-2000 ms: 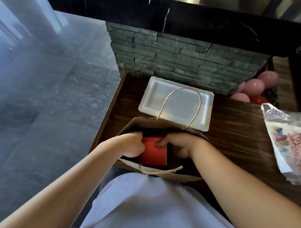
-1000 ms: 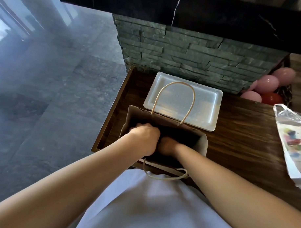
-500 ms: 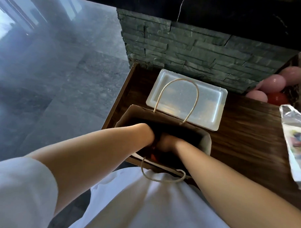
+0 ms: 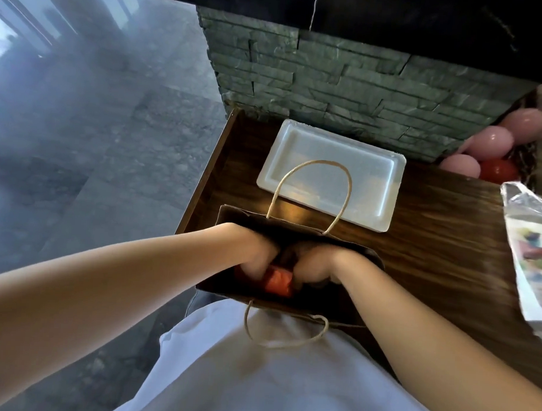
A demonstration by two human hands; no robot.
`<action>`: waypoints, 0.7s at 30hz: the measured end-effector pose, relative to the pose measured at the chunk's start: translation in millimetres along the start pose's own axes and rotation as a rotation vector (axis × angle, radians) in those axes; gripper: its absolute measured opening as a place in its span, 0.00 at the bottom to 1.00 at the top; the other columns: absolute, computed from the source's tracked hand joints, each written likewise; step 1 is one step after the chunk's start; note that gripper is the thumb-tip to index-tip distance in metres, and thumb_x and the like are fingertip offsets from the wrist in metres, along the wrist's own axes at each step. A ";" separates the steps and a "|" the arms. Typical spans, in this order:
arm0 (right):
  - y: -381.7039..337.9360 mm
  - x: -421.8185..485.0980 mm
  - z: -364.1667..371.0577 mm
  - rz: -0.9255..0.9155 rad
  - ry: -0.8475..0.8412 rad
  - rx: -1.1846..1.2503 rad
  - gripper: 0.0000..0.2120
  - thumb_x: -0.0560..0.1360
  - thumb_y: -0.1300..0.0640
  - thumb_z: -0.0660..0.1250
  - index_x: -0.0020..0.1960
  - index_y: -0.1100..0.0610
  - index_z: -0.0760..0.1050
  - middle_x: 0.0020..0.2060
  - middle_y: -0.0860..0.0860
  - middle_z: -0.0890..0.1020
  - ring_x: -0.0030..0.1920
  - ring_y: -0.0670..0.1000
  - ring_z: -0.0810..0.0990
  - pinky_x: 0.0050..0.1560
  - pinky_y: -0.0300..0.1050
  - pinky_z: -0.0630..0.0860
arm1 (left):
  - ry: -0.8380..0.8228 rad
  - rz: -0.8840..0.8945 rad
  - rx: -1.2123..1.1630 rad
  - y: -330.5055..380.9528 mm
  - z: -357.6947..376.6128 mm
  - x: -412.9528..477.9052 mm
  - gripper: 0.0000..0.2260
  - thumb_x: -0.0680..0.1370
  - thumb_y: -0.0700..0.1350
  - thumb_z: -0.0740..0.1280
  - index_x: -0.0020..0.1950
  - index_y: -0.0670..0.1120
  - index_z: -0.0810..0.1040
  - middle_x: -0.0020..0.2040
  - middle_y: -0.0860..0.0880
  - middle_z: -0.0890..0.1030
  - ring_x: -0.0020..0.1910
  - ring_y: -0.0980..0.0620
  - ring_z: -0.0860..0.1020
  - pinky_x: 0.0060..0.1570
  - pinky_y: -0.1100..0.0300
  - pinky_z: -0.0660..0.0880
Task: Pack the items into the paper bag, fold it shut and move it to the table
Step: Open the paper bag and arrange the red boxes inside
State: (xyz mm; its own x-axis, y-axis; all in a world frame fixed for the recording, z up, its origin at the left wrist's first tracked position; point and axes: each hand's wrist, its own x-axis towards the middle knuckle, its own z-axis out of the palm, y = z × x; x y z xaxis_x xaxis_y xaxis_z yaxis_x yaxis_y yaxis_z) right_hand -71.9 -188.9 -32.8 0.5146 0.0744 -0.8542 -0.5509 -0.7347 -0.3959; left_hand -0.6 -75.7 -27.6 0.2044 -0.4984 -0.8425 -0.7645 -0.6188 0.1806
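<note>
Two hands: both down inside the open mouth of the paper bag, forearms reaching in from the near side
Floor (image 4: 91,131): grey polished stone, filling the left of the view
Stone-clad wall (image 4: 344,85): grey-green stacked slabs behind the table, dark slab on top
Wooden table (image 4: 441,229): dark brown grain, bag at its near left edge
White shirt (image 4: 257,374): pale fabric at the bottom, just under the bag's near rim
White foam tray (image 4: 368,190): shallow, rectangular, lying flat beyond the bag, close to the wall
Paper bag (image 4: 238,215): brown, upright, mouth open; far rope handle standing up in front of the tray, near handle drooping over the shirt
Plastic bag (image 4: 532,251): clear with coloured print, crumpled at the table's right edge, well apart from the paper bag
Pink and red balls (image 4: 493,142): cluster at the far right, beside the wall's end
Left hand (image 4: 255,257): curled fingers pressed on the red item, apparently gripping its left side
Right hand (image 4: 313,265): loosely curled, touching the red item's right side; grip impossible to confirm
Red item (image 4: 278,281): blocky, low inside the bag, between the two hands, partly hidden
</note>
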 end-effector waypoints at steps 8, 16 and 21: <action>-17.8 31.5 7.4 -0.070 0.231 -0.003 0.22 0.75 0.56 0.62 0.69 0.54 0.69 0.64 0.58 0.75 0.63 0.58 0.74 0.59 0.47 0.70 | -0.056 0.022 0.207 0.9 23.0 10.3 0.15 0.81 0.41 0.62 0.68 0.40 0.73 0.66 0.40 0.76 0.62 0.44 0.75 0.61 0.58 0.67; -5.1 56.3 16.0 0.045 0.088 0.027 0.20 0.79 0.56 0.60 0.70 0.59 0.68 0.68 0.61 0.71 0.68 0.59 0.69 0.70 0.52 0.63 | -0.075 0.015 0.182 -0.4 21.9 3.4 0.14 0.77 0.46 0.66 0.61 0.45 0.78 0.60 0.44 0.80 0.59 0.44 0.78 0.56 0.56 0.69; -6.4 62.2 11.6 0.056 0.127 0.080 0.21 0.72 0.54 0.68 0.63 0.60 0.74 0.63 0.60 0.77 0.63 0.60 0.75 0.57 0.49 0.71 | -0.054 0.015 0.205 0.3 18.4 1.6 0.14 0.77 0.45 0.66 0.61 0.44 0.79 0.59 0.43 0.81 0.58 0.43 0.78 0.53 0.57 0.69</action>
State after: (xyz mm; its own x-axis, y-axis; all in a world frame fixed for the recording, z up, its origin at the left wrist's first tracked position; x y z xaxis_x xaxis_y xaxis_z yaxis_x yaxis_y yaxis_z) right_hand -44.0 -171.8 -87.3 0.5575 -0.0550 -0.8284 -0.6294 -0.6786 -0.3785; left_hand -11.7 -65.5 -38.2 0.1636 -0.4702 -0.8673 -0.8767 -0.4724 0.0908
